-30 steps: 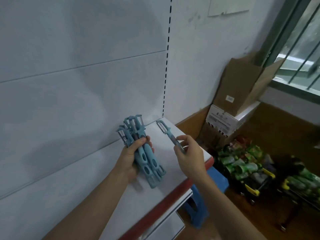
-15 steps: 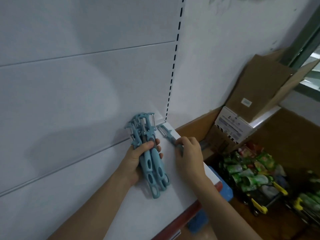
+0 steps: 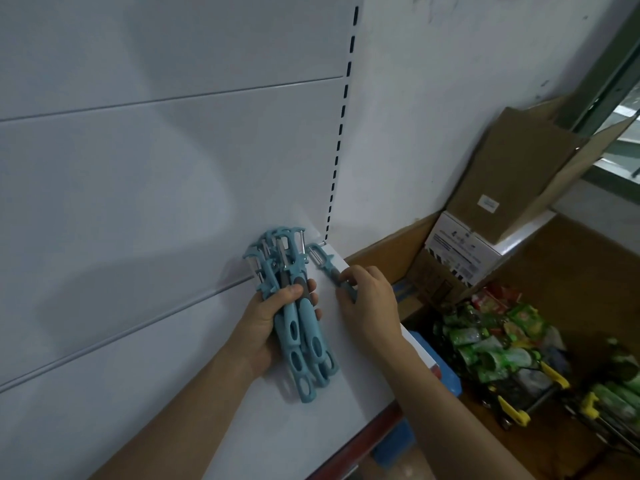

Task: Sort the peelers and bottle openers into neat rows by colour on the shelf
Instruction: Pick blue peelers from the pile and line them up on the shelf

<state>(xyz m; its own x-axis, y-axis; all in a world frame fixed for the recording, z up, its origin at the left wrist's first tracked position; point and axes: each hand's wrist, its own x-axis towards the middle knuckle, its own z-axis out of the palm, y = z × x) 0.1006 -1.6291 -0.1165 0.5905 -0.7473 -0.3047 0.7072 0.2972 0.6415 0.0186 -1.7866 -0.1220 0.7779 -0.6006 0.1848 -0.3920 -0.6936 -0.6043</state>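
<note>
Your left hand (image 3: 266, 320) grips a bundle of blue peelers (image 3: 304, 341) above the shelf (image 3: 294, 438). At one o'clock from it, your right hand (image 3: 372, 306) pinches a single peeler (image 3: 322, 259) lying near the shelf's far corner. They look light, stiff and sharp-headed, so hold them by the handles.

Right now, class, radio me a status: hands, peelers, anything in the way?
Left hand grips blue peeler bundle. Right hand pinches single blue peeler at shelf corner. Nothing seen in the way.
</note>
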